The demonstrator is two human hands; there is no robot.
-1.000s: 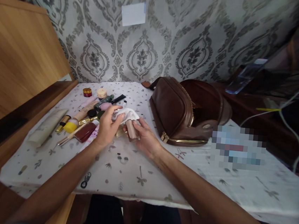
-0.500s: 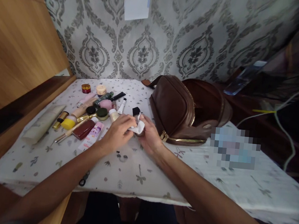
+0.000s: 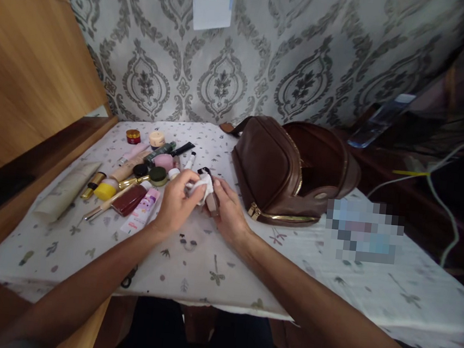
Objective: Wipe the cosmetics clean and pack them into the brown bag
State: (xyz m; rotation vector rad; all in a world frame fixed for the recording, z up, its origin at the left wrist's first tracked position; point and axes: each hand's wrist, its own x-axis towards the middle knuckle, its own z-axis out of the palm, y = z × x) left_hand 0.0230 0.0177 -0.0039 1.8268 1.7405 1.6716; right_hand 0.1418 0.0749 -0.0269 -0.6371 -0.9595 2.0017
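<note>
My left hand (image 3: pixel 175 204) pinches a crumpled white tissue (image 3: pixel 201 187) and presses it to a small bottle (image 3: pixel 212 204) with a black cap and a beige-pink body. That bottle sits in my right hand (image 3: pixel 230 211), fingers wrapped along its side; much of it is hidden by the tissue and fingers. Just left of my left hand lie a pink and white tube (image 3: pixel 143 211), a dark red bottle (image 3: pixel 128 202) and a green jar (image 3: pixel 158 177). Beyond the hands is a small white tube (image 3: pixel 190 161) with a black cap.
A brown leather bag (image 3: pixel 265 166) stands unzipped on the right of the cloth-covered table (image 3: pixel 189 279). More cosmetics lie at left, among them a large pale tube (image 3: pixel 68 191) and a yellow-lidded jar (image 3: pixel 106 189). A wooden panel (image 3: pixel 39 46) borders the left; a cable (image 3: pixel 451 217) hangs at right.
The bottle has turned in my right hand, so more of its beige-pink side shows. My left hand has shifted slightly left with the tissue, its fingers more raised.
</note>
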